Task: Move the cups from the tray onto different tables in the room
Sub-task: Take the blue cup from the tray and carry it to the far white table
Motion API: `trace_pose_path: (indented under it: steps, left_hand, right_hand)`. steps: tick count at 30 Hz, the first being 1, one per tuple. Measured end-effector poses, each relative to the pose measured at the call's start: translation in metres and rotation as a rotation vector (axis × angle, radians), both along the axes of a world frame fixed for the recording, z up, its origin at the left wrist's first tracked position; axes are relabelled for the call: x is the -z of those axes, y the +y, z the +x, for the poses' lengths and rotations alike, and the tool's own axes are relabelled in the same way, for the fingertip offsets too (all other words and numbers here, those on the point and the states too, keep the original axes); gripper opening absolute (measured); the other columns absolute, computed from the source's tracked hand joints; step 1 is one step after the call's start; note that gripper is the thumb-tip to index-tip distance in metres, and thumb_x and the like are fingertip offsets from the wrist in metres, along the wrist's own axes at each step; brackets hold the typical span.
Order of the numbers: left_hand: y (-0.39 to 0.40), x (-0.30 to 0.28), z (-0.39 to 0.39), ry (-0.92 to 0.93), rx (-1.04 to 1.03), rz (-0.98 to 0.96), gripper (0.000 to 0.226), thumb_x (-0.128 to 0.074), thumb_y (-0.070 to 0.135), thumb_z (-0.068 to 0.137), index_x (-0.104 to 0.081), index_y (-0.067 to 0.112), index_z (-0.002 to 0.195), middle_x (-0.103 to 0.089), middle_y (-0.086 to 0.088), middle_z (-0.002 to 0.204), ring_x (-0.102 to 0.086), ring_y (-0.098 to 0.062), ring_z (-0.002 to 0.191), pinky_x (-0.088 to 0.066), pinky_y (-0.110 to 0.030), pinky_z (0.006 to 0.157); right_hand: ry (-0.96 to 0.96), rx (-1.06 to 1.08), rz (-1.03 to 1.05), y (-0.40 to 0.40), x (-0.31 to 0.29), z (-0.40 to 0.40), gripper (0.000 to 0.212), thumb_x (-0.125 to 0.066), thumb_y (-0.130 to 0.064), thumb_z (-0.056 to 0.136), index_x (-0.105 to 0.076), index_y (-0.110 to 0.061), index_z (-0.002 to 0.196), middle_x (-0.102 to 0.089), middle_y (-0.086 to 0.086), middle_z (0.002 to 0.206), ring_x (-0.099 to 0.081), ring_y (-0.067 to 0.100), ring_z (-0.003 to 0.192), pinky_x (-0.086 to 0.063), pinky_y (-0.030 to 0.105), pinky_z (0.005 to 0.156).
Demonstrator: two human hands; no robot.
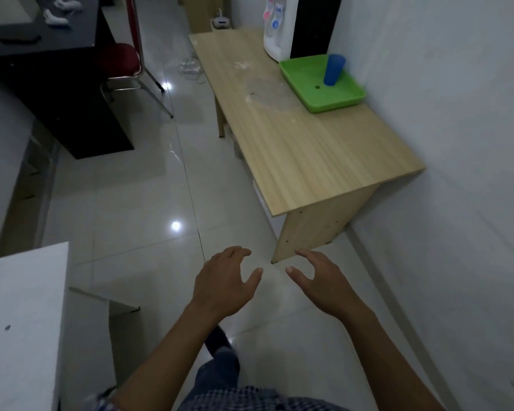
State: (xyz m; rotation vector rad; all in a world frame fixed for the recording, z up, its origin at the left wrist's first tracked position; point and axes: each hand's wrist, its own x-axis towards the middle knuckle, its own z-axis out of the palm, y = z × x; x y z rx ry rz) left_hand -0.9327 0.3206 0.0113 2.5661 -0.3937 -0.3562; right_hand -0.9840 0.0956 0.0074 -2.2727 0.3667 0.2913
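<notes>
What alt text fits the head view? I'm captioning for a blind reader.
Two empty hands, left and right, reach forward over a tiled floor toward a wooden table against the wall, where a blue cup stands upright in a green tray.

The room is dim, with a cool grey cast. Two small white glints of overhead light sit on the glossy tiled floor, one near the chair legs, one in mid-floor. The pale wooden worktop is the brightest surface; the black desk sinks into shadow. Straight edges bow towards the frame's borders. Detail is soft and slightly smeared throughout, more so at the corners.
</notes>
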Motion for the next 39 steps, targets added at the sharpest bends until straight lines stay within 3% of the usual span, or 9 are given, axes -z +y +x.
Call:
trace_pose_path:
  steps: [3, 9, 18, 26, 29, 34, 39]
  left_hand:
    - [0.016, -0.006, 0.055, -0.010, 0.038, -0.015, 0.059, -0.049, 0.063, 0.092, -0.049, 0.031, 0.142, -0.048, 0.011, 0.149, -0.049, -0.013, 0.131, -0.042, -0.032, 0.101]
    - [0.031, -0.015, 0.144, -0.028, 0.109, 0.000, 0.060, -0.051, 0.061, 0.094, -0.047, 0.030, 0.145, -0.038, 0.006, 0.157, -0.034, -0.016, 0.144, -0.036, -0.039, 0.113]
    - [0.022, -0.013, 0.249, -0.061, 0.124, -0.040, 0.062, -0.051, 0.060, 0.095, -0.045, 0.027, 0.147, -0.039, 0.007, 0.156, -0.035, -0.012, 0.142, -0.030, -0.030, 0.113]
    - [-0.015, -0.015, 0.364, -0.054, 0.201, 0.053, 0.059, -0.049, 0.063, 0.094, -0.047, 0.032, 0.144, -0.046, 0.014, 0.150, -0.040, -0.007, 0.137, -0.030, -0.022, 0.102]
    - [-0.037, -0.013, 0.400, -0.043, 0.231, 0.081, 0.059, -0.048, 0.064, 0.094, -0.048, 0.031, 0.143, -0.049, 0.014, 0.147, -0.043, -0.008, 0.134, -0.029, -0.020, 0.098]
    - [-0.068, -0.007, 0.447, -0.005, 0.251, 0.088, 0.059, -0.048, 0.063, 0.094, -0.048, 0.030, 0.143, -0.049, 0.012, 0.148, -0.045, -0.011, 0.134, -0.039, -0.031, 0.105]
    - [-0.099, -0.003, 0.493, 0.038, 0.305, 0.074, 0.058, -0.049, 0.061, 0.095, -0.047, 0.030, 0.143, -0.049, 0.010, 0.149, -0.047, -0.014, 0.134, -0.042, -0.035, 0.105]
  right_hand:
    - [-0.016, 0.042, 0.016, 0.014, -0.009, 0.049, 0.061, -0.058, -0.062, 0.091, -0.051, -0.032, 0.143, -0.049, -0.009, 0.148, -0.044, 0.002, 0.126, -0.031, 0.022, 0.100]
    - [-0.037, 0.130, 0.053, 0.033, -0.014, 0.123, 0.063, -0.058, -0.063, 0.091, -0.050, -0.031, 0.145, -0.048, -0.009, 0.148, -0.041, -0.001, 0.118, -0.033, 0.016, 0.091]
    - [-0.055, 0.176, 0.146, 0.028, -0.006, 0.235, 0.084, -0.052, -0.076, 0.078, -0.045, -0.031, 0.149, -0.045, -0.010, 0.148, -0.037, -0.003, 0.125, -0.028, 0.020, 0.103]
    - [-0.080, 0.251, 0.174, -0.004, 0.018, 0.348, 0.062, -0.057, -0.064, 0.090, -0.047, -0.036, 0.145, -0.045, -0.009, 0.150, -0.040, -0.001, 0.124, -0.032, 0.023, 0.100]
    - [-0.069, 0.259, 0.159, -0.023, 0.022, 0.381, 0.061, -0.057, -0.063, 0.092, -0.047, -0.035, 0.145, -0.046, -0.008, 0.150, -0.044, 0.007, 0.131, -0.032, 0.024, 0.099]
    - [-0.044, 0.235, 0.111, -0.054, 0.022, 0.427, 0.062, -0.057, -0.061, 0.092, -0.047, -0.032, 0.146, -0.045, -0.007, 0.150, -0.044, 0.014, 0.137, -0.036, 0.030, 0.105]
    - [-0.078, 0.270, 0.069, -0.078, 0.017, 0.456, 0.059, -0.058, -0.060, 0.093, -0.049, -0.033, 0.144, -0.048, -0.009, 0.147, -0.047, 0.011, 0.134, -0.033, 0.024, 0.102]
